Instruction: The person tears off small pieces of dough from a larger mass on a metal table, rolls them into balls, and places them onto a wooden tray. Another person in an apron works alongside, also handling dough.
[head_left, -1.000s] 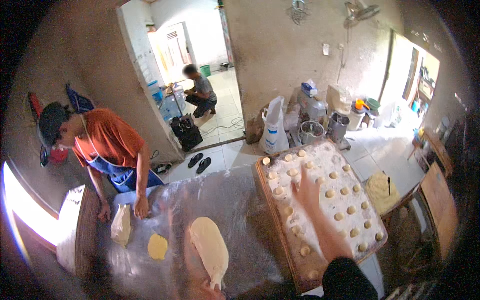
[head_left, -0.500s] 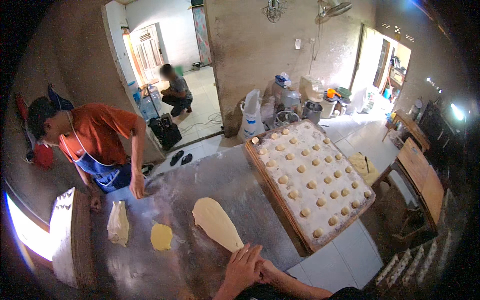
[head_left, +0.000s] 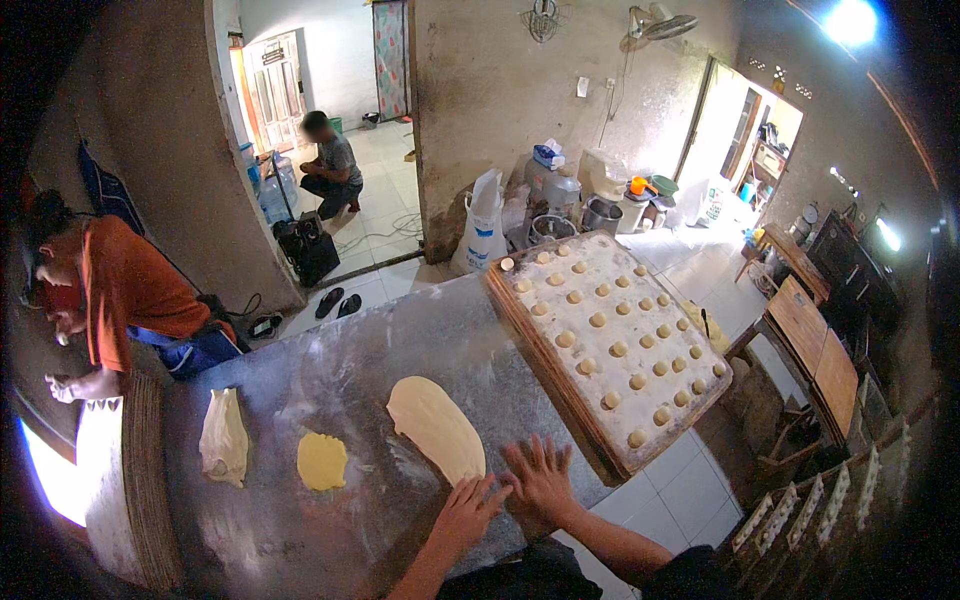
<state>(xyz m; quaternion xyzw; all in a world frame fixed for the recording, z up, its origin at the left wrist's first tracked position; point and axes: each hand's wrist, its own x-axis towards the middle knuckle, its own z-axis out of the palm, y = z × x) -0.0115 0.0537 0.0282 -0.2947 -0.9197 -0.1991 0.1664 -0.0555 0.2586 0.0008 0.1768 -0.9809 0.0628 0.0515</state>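
Across the metal-topped table (head_left: 300,360), left of the floured tray (head_left: 548,366) of dough balls (head_left: 637,381), lies your long dough sheet (head_left: 435,425). You're probably shaping its near end: your right hand (head_left: 543,490) is spread beside it, empty; your left hand (head_left: 463,517) meets it, fingers extended, grip unclear. Continuing likely calls for gentle, even pressure.

Pale cream is shown by the long dough piece (head_left: 437,430) and the left dough piece (head_left: 223,437); deeper yellow is seen in the flat patch (head_left: 322,461) between. The tabletop (head_left: 300,370) is streaked whitish over grey. On the white-dusted tray (head_left: 592,343), a dotted pattern is made by cream balls (head_left: 637,382). At far left, an orange-red shirt (head_left: 150,285) is paired with blue cloth (head_left: 185,354).
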